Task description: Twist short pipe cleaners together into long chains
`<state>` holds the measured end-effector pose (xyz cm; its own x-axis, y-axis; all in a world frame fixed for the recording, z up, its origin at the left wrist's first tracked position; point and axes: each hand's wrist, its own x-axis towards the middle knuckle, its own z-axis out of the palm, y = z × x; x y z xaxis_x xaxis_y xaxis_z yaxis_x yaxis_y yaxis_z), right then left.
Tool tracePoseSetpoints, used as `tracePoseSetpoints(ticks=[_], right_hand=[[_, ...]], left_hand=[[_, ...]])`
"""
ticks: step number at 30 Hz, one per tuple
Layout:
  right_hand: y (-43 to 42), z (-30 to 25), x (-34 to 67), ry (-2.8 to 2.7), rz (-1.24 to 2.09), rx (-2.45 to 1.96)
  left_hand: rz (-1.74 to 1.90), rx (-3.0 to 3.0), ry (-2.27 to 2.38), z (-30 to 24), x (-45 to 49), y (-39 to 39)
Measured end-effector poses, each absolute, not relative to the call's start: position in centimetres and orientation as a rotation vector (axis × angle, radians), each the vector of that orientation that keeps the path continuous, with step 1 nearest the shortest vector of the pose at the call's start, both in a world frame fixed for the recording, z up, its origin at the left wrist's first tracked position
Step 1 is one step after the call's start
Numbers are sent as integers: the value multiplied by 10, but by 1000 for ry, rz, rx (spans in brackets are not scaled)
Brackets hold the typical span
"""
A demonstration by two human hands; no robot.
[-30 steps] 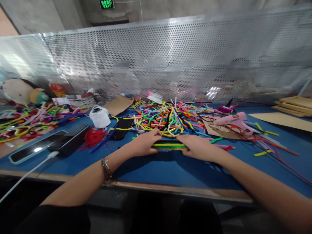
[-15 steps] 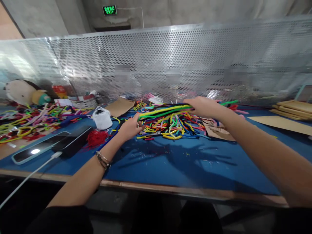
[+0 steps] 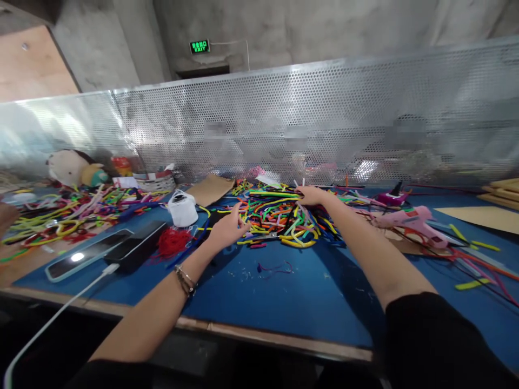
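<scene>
Left hand (image 3: 227, 229): fingers (image 3: 242, 223) loosely spread, gripping nothing, tips touching the near-left edge of the tangled heap of multicoloured fuzzy pipe cleaners (image 3: 284, 221). Right hand (image 3: 310, 195) lies palm-down on the far top of that heap. Its fingers curl onto the end of a straight green-and-yellow bundle of pipe cleaners (image 3: 272, 193), which runs leftward from it across the heap's top (pinched or just pressed? can't tell from this angle). Thin beaded bracelet (image 3: 185, 281) on the left wrist; black sleeve (image 3: 425, 335) on the right arm at the frame's bottom.

The heap sits mid-desk, towards the back, on the blue desk mat (image 3: 316, 292). Just in front of it, apart, lies a small loose purple strand (image 3: 275, 267). Left of the left hand: red fluffy tuft (image 3: 172, 241), w/ a white roll of thread (image 3: 182, 208) behind it. Next comes a black oblong box (image 3: 135, 248) w/ a lit-screen phone (image 3: 85, 258) beside it; a white cable (image 3: 60, 308) reaches their near ends. Flat brown cardboard piece (image 3: 211, 189) sits behind the roll.

Right of the heap: pink glue gun (image 3: 405, 219) on its side, smaller purple glue gun (image 3: 391, 195) behind it. Far left, a second spread of pipe cleaners (image 3: 60, 216). Perforated metal screen (image 3: 284, 119) runs along the desk's back edge.
</scene>
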<state>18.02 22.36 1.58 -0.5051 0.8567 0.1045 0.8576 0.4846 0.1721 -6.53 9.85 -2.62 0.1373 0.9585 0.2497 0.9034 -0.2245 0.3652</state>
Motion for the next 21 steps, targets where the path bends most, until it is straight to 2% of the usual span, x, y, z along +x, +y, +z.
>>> tracePoseSetpoints(ticks=[7,15,21], right_hand=[[230,21,187,-2769,-241,-1472],[220,13,167,-2555,-412,-1559],[221,20,170,-2357,-345,-1547]], left_hand=[[590,2308,1765,-26,-60,95],[547,2351,1716,-25,-57,92],[514,2415,1614,-27,-58,94]])
